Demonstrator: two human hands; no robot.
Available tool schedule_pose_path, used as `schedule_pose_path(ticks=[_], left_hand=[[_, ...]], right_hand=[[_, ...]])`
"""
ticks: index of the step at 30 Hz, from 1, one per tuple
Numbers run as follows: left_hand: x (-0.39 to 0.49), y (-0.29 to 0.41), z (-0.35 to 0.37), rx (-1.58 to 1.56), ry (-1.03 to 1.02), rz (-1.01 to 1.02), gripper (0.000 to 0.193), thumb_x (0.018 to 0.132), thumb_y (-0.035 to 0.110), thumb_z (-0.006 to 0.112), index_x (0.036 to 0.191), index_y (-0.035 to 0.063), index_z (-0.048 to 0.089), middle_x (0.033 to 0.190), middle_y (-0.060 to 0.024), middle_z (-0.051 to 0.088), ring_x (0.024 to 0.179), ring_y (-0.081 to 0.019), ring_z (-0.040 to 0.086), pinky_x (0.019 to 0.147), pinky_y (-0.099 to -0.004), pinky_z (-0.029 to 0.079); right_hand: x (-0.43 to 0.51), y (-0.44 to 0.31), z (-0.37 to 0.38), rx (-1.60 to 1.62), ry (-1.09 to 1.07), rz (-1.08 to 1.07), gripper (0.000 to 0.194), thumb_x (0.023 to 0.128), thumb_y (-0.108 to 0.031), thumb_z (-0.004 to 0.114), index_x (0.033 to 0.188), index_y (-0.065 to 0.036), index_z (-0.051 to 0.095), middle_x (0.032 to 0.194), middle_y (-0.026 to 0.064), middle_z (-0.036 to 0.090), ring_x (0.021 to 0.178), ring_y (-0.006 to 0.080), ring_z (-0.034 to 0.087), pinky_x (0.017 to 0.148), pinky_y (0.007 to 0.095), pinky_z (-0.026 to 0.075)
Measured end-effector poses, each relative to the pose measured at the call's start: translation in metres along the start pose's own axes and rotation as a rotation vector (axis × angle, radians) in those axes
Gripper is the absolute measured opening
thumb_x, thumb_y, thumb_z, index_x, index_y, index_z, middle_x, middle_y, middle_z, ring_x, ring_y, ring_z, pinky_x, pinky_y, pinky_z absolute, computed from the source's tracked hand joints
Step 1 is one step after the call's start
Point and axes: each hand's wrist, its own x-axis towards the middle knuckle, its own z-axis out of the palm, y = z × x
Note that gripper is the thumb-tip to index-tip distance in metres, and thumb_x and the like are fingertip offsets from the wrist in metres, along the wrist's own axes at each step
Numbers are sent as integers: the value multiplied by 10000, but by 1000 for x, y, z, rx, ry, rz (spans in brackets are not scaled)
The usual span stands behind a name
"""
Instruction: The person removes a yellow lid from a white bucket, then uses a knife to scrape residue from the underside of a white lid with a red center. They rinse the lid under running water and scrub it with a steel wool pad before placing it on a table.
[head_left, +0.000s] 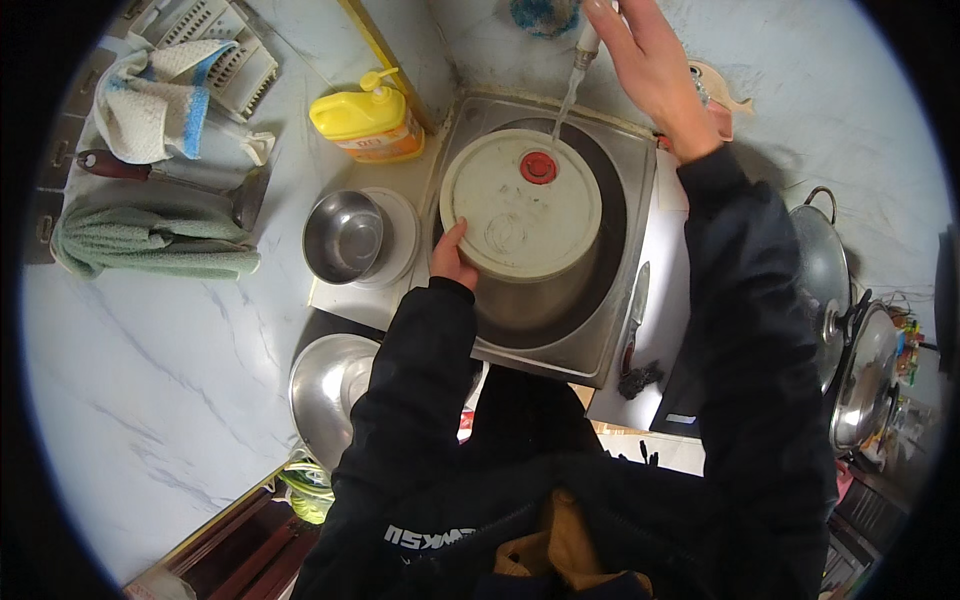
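My left hand (454, 259) grips the near left rim of a round, pale plastic bucket lid (517, 217), its thumb on top and its fingers hidden beneath. The lid has a red cap (538, 168) and is held over a stainless steel sink (495, 352). Up at the top edge, my right hand (651, 64) is at the white faucet (589, 41), with the fingertips partly out of view. Water (571, 97) runs from the spout onto the lid's far edge, close to the red cap.
Left of the sink stand a steel bowl (343, 237) and a yellow pump bottle (367, 124). A large steel basin (330, 390) lies nearer me. On the right counter are a knife (637, 307) and a dark scouring pad (640, 379); lidded pans (866, 367) stand further right.
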Motion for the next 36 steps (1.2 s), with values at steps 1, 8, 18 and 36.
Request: schedule_pose_path(ticks=[1,8,18,36], left_hand=[[2,0,-2,-11,-3,-2,425,933,165,559,1320,19,460,1325,-124,521,1225,-281,489,1049,-426,385],[20,-5,-26,-98,43,-73,407,926,140,572,1304,21,477,1304,-125,535,1212,-284,498,1048,-427,388],[74,-44,-9,456,118,-203,576,950,278,574,1432,102,313,1315,-121,507,1158,-288,541,914,-467,491],[74,58,42,767,-163,41,371,873,122,660,1187,47,478,1102,-90,595,997,-221,599,817,-403,514]], right_hand=[[-18,10,0,27,54,11,423,923,-259,569,1251,2,512,1255,224,544,1176,381,508,985,411,410],[-214,98,55,-260,-225,1018,505,897,-270,622,1267,47,489,1141,233,602,1045,347,590,925,412,445],[-218,89,26,314,-15,1007,359,930,-192,595,1195,39,520,1062,106,622,964,152,577,857,280,452],[-108,40,-17,-62,242,283,438,919,-236,621,1256,22,513,1116,119,641,1039,213,596,894,329,463]])
